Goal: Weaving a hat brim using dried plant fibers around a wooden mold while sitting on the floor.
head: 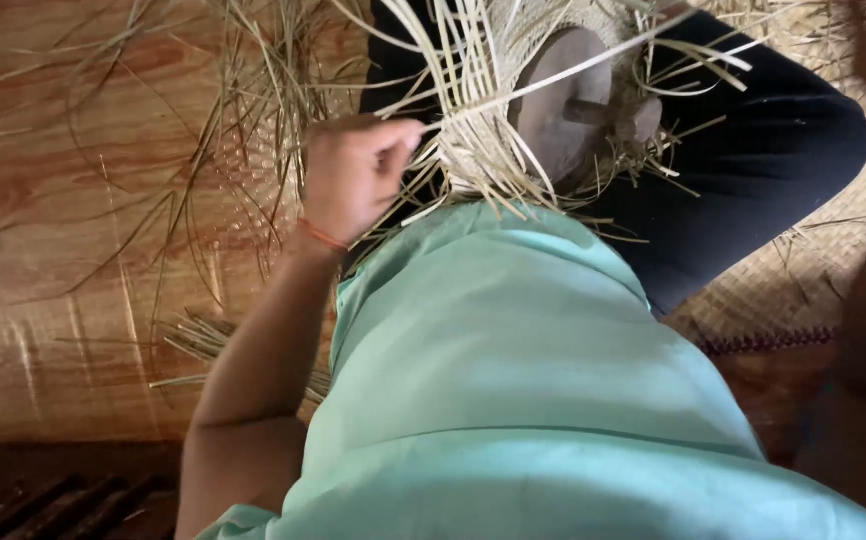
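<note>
You are pinching a pale straw strip (513,90) in your left hand's (353,180) clenched grip, its length running rightward across the half-woven hat (473,150); your right hand's grip is blurred, so I cannot tell.

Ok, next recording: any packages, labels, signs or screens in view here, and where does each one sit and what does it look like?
None in view.
The left hand pinches pale straw strips of a half-woven piece around a brown wooden block.
Loose straw lies on the wood-patterned floor.
A woven mat lies on the right.
</note>
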